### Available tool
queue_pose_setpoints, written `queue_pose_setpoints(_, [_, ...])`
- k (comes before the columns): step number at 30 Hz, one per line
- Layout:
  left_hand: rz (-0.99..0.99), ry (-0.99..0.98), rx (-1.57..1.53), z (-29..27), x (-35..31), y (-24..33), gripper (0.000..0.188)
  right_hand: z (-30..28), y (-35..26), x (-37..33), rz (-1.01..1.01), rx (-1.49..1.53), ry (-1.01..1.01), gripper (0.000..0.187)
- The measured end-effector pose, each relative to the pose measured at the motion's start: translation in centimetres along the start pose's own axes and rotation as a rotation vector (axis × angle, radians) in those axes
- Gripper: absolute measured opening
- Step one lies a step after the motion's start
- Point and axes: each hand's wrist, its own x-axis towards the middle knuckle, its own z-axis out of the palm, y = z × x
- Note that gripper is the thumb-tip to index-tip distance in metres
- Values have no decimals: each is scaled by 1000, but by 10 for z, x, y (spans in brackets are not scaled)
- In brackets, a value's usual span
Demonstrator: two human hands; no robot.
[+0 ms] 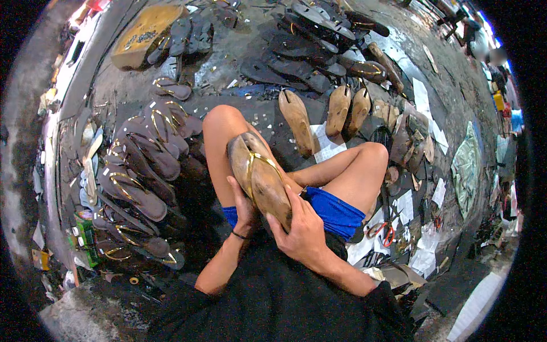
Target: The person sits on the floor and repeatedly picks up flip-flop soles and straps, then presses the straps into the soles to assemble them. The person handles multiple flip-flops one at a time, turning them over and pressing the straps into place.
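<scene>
Between my hands, above my lap, is a brown wooden shoe last (272,199) with a thin gold V-shaped strap (251,162) drawn over it. A dark edge shows around its far end; whether a sole lies beneath is hidden. My left hand (244,206) grips the left side of the last, its fingers mostly out of sight underneath. On the right, my right hand (302,225) is closed around the near end, thumb along the top. Three more wooden lasts (295,119) stand on the floor past my knees, beside a white paper sheet (327,146).
Dark sandals with gold straps (137,191) are piled on the left. Black soles (302,51) lie heaped ahead, near a yellowish block (149,35). To the right are red-handled scissors (388,233), paper scraps (423,257) and a pale green cloth (467,168).
</scene>
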Motion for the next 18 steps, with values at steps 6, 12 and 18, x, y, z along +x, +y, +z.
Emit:
queue_pose_setpoints(6, [52, 4, -37, 5, 11, 8, 86, 17, -5, 21, -3, 26, 124, 66])
queue_pose_setpoints(12, [73, -259, 122, 38, 26, 35, 66, -11, -6, 34, -130, -5, 377, 69])
queue_pose_setpoints(18, [295, -334, 531, 62, 13, 44, 60, -21, 1, 34, -106, 2, 195, 98])
